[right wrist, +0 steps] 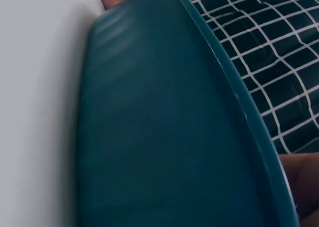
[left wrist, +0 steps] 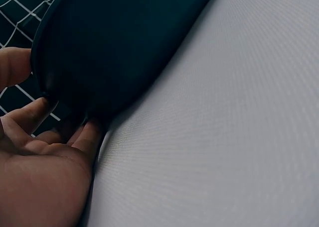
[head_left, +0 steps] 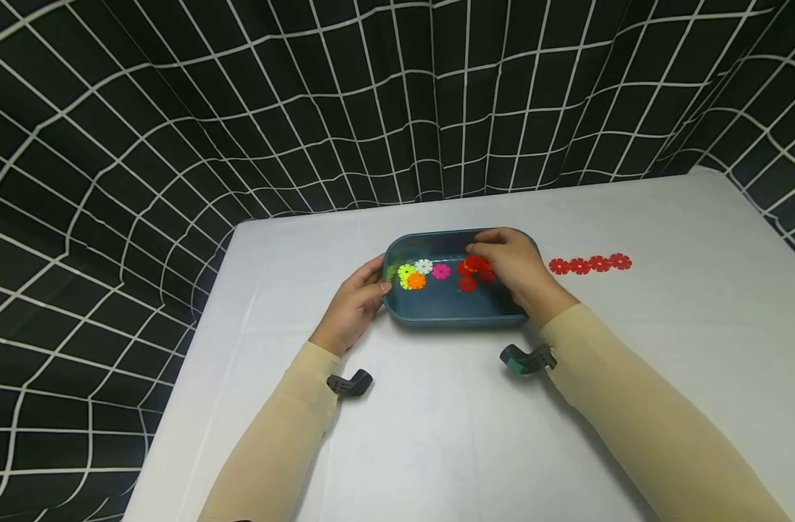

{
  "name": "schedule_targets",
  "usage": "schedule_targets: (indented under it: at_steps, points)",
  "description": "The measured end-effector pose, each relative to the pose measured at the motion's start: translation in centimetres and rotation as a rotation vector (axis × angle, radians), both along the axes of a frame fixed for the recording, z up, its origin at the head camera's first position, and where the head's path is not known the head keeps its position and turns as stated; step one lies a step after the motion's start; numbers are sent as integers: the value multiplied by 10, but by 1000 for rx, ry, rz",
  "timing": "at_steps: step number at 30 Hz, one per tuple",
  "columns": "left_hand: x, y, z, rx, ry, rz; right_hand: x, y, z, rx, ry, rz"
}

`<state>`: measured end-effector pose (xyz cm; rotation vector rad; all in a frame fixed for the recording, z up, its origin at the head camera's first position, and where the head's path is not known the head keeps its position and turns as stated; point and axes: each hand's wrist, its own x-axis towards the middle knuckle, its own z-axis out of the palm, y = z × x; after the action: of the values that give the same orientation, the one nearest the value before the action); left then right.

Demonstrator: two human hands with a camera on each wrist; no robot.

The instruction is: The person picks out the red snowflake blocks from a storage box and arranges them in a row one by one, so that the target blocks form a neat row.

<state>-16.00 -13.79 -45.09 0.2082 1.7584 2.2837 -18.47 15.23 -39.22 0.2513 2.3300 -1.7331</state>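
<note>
A dark teal tray [head_left: 459, 308] stands on the table, with toothed plastic discs inside. My left hand [head_left: 355, 304] grips its left end; in the left wrist view, the thumb and curled fingers of that hand [left wrist: 45, 172] hold the end wall. My right hand [head_left: 515, 264] reaches over the right half, fingertips bent down at a cluster of red discs [head_left: 467, 283] with an orange one among them. Whether it pinches a disc cannot be made out. Toward the left lie a pink disc [head_left: 440, 272], a white disc [head_left: 423, 267], an orange disc [head_left: 416, 280] and yellow discs [head_left: 406, 272].
Right of the tray, a row of red discs [head_left: 590, 264] lies on the white tablecloth [head_left: 423, 420], edge to edge. Behind the table hangs a black curtain with a white grid [head_left: 397, 109]. Each sleeve carries a small wrist camera [head_left: 350, 384].
</note>
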Motion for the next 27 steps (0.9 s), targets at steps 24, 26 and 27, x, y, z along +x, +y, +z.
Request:
schedule_targets:
  at_steps: [24, 26, 27]
  points:
    - [1, -1, 0, 1, 2, 5, -11, -17, -10, 279, -1, 165]
    - [2, -1, 1, 1, 4, 3, -11, -16, -10, 284, 7, 164]
    - [2, 0, 1, 1, 5, 1, -11, -16, -10, 283, 13, 163]
